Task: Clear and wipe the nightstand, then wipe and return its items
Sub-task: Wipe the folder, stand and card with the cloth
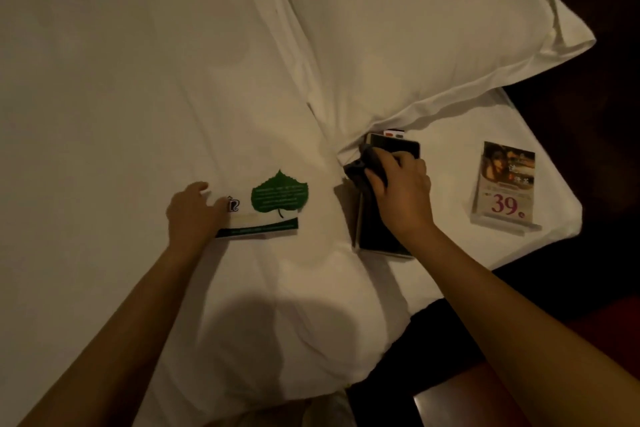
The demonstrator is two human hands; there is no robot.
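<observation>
**Nightstand items wiped on the bed, return pending**

From my remote station, I watched the right hand (401, 191) grip a dark cloth (370, 163) and press it onto a dark flat folder (377, 232) lying on the white bed sheet (104, 80) just below the pillow (415, 28). The left hand (192, 211) lay on the left end of the green leaf card (273, 204), fingers loosely bent; whether it pinched the card I could not tell. An acrylic price stand (504, 184) sat well apart to the right. I judged clearing done, item-wiping under way, and every item yet to go back. The nightstand's own state went unseen.
</observation>
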